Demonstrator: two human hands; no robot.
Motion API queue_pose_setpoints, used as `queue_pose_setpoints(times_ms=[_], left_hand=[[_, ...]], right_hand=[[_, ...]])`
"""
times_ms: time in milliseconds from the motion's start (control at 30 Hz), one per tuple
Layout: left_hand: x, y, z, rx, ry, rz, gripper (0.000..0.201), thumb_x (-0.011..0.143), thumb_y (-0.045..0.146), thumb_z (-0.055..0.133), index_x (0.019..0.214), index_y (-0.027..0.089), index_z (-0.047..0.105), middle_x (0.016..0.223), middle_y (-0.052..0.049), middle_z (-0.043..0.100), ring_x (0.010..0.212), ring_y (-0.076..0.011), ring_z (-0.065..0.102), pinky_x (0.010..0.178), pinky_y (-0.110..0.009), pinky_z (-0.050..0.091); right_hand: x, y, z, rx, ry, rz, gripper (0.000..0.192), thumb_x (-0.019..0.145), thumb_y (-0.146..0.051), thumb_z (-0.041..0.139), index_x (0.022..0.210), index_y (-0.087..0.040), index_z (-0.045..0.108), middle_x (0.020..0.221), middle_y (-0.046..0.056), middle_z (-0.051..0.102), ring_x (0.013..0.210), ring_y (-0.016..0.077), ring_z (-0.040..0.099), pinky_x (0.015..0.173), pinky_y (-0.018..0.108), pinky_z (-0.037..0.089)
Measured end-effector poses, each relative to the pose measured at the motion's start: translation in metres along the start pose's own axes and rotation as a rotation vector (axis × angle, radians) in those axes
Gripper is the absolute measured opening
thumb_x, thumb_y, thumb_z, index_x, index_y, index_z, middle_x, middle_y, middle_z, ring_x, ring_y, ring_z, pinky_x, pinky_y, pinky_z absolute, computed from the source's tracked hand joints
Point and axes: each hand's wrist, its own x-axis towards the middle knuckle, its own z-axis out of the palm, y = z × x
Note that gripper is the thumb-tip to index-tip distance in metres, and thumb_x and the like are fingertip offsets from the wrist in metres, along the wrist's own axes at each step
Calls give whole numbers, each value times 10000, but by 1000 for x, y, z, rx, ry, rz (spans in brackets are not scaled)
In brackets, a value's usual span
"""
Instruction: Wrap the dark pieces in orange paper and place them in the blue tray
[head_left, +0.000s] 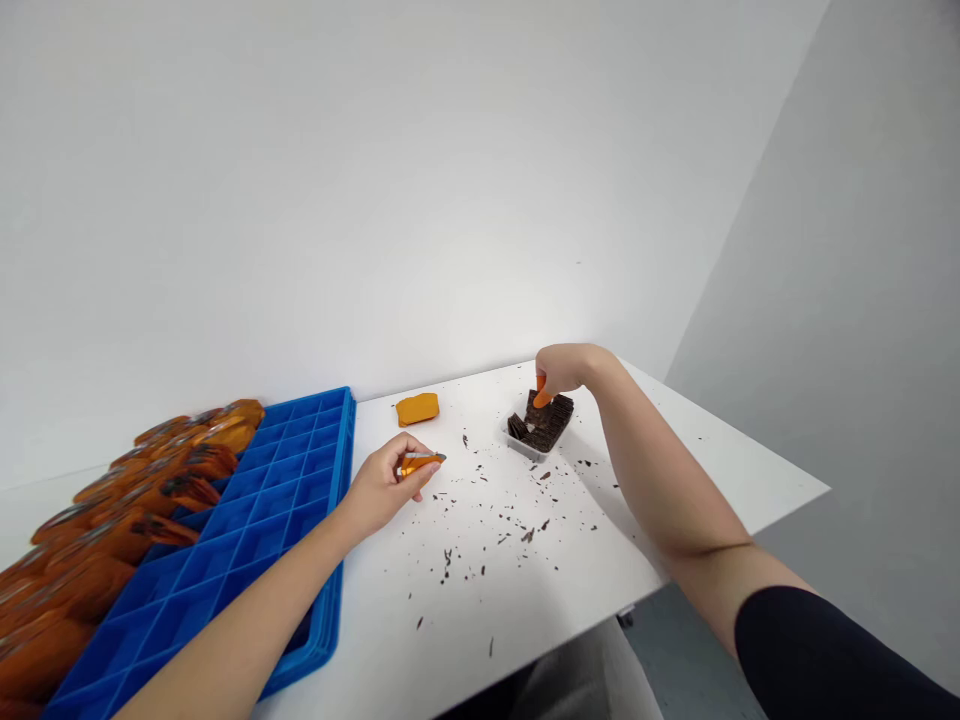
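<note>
My left hand (397,468) is closed around a small orange pouch (417,464) with a greyish edge, held just above the white table. At the tub, my right hand (562,370) points downward, and orange shows at its fingertips, looking like finger covers. The fingers pinch at a thin dark brown square (535,408) that stands tilted among the others. Rows of similar dark squares fill the clear plastic tub (537,455). Behind my left hand lies a flat orange-yellow packet (417,408), apart from both hands.
A blue compartment tray (259,487) takes up the left side, partly under my left forearm. Several orange packets (127,530) are heaped over its left part. Dark crumbs (529,535) are scattered across the white table (390,610). A white wall (480,200) rises behind.
</note>
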Motion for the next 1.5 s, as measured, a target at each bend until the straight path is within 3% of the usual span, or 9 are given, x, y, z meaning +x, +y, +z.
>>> queue_pose_setpoints(times_ms=[233, 567, 667, 767, 867, 967, 1100, 1300, 1500], left_hand=[[1, -3, 1, -12, -19, 9, 330, 901, 499, 752, 957, 206, 612, 930, -2, 665, 625, -106, 617, 586, -288, 599], [1, -4, 4, -85, -30, -60, 401, 846, 476, 823, 982, 207, 559, 1032, -35, 721, 615, -132, 703, 500, -249, 539], [1, -2, 4, -162, -26, -38, 439, 796, 440, 876, 968, 206, 547, 1108, -55, 732, 640, -123, 699, 578, -292, 613], [0, -1, 5, -224, -36, -23, 476, 744, 403, 922, 963, 205, 548, 1110, -63, 738, 709, -145, 718, 633, -328, 651], [0, 0, 5, -251, -42, -18, 491, 726, 386, 939, 957, 201, 548, 1111, -72, 744, 716, -154, 729, 629, -330, 650], [-1, 3, 5, -251, -45, -39, 516, 722, 376, 946, 1000, 197, 550, 1148, -94, 744, 672, -154, 731, 577, -312, 624], [-1, 5, 4, -263, -49, -32, 600, 723, 354, 947, 1171, 199, 578, 1212, -114, 734, 781, -195, 761, 632, -337, 648], [-1, 2, 4, -286, -69, 30, 558, 799, 333, 892, 1260, 189, 613, 1250, -130, 738, 1134, -283, 733, 867, -410, 661], [-2, 4, 5, -342, -64, 16, 603, 783, 326, 901, 1293, 191, 609, 1308, -146, 728, 1100, -279, 732, 819, -411, 670]], right_hand=[[-4, 7, -4, -53, -74, 22, 334, 802, -364, 830, 1088, -192, 825, 1189, 112, 764, 1015, 298, 706, 738, 354, 509], [-7, 15, -8, 17, 67, 37, 210, 859, -310, 772, 1023, -188, 822, 1110, 108, 768, 897, 249, 692, 700, 343, 474], [-13, 12, -11, 53, 236, -68, 183, 875, -317, 747, 1005, -210, 818, 996, 86, 754, 796, 203, 636, 675, 327, 419], [-21, -3, -10, 152, 395, -358, 213, 923, -385, 703, 1009, -218, 805, 877, 49, 694, 715, 155, 551, 658, 308, 364], [-26, -30, -4, 293, 435, -747, 276, 952, -453, 677, 1040, -219, 793, 842, 17, 622, 717, 138, 507, 664, 294, 347], [-27, -60, 8, 335, 411, -935, 258, 955, -444, 683, 1009, -212, 783, 842, 6, 588, 730, 135, 486, 668, 291, 331], [-25, -86, 22, 293, 344, -961, 207, 954, -402, 687, 960, -213, 771, 843, 1, 591, 724, 130, 478, 643, 292, 305], [-28, -85, 22, 290, 343, -902, 197, 942, -385, 682, 951, -205, 763, 841, 8, 598, 731, 133, 468, 643, 296, 281], [-34, -80, 18, 343, 356, -915, 238, 955, -422, 664, 991, -211, 769, 838, 6, 573, 724, 132, 450, 645, 299, 283]])
